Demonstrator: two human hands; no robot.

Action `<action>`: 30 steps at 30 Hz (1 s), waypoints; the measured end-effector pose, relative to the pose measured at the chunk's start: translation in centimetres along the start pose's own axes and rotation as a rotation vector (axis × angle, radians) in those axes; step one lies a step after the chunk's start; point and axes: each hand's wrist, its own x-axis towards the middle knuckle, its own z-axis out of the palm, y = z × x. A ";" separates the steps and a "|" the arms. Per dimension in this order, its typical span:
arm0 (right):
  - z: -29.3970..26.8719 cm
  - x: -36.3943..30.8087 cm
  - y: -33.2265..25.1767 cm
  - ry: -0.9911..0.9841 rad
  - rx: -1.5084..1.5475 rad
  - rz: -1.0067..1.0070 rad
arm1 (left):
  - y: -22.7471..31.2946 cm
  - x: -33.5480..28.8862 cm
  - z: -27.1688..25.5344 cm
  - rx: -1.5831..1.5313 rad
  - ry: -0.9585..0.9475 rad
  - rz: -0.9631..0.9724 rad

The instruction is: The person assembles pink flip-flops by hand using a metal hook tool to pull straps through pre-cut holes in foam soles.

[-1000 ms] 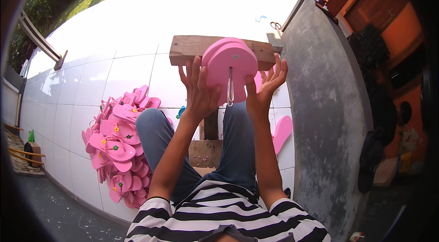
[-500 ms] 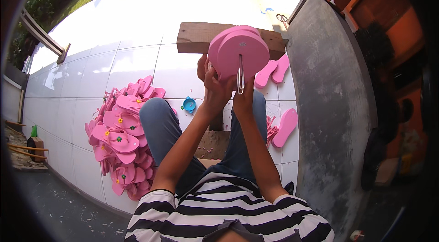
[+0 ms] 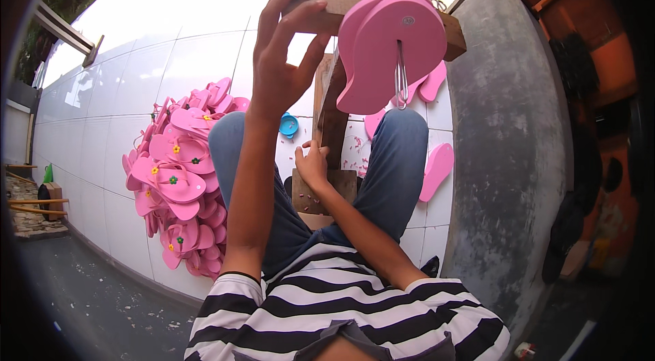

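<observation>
A pair of pink foam flip-flop soles (image 3: pixel 375 54) stands layered, broad end up, in front of the right part of a wooden crossbar (image 3: pixel 341 1). A thin metal loop (image 3: pixel 401 85) sticks out of the front sole's middle and hangs downward; it probably helps keep the two sheets together, and the bar seems to give them a firm rest at arm height, leaving both hands free of them. The left hand (image 3: pixel 281 68) has a wide grip, its fingers spread over the crossbar's left end and the thumb apart below, perhaps to steady the bar. The right hand (image 3: pixel 314 167) is low between the knees, just beside the wooden post (image 3: pixel 334 129), fingers partly curled; whether its grip holds anything I cannot tell. The heap of strapped pink flip-flops (image 3: pixel 181 177) lies beyond the left knee, likely to keep it out of the way, while a loose pink sole (image 3: pixel 437 171) lies on the floor to the right, within easy reach.

Half a second ago both hands were together at the soles' lower part; now neither touches them, and the hands are well apart. The soles and bar appear higher in view, and more of the front sole's outline shows.
</observation>
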 end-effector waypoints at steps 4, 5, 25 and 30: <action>0.2 0.0 -1.9 -0.136 -0.161 -0.080 | 0.3 -0.2 -0.1 -0.030 0.003 -0.092; 1.0 0.4 -2.5 -0.173 -0.217 -0.097 | 0.5 -0.1 -0.1 -0.005 0.018 -0.079; 12.5 13.0 5.1 -0.278 -0.613 -0.153 | 1.0 -0.2 0.9 -0.279 0.004 -0.293; 11.0 10.8 3.1 -0.259 -0.485 -0.178 | 0.4 -0.9 0.0 -0.209 0.004 -0.299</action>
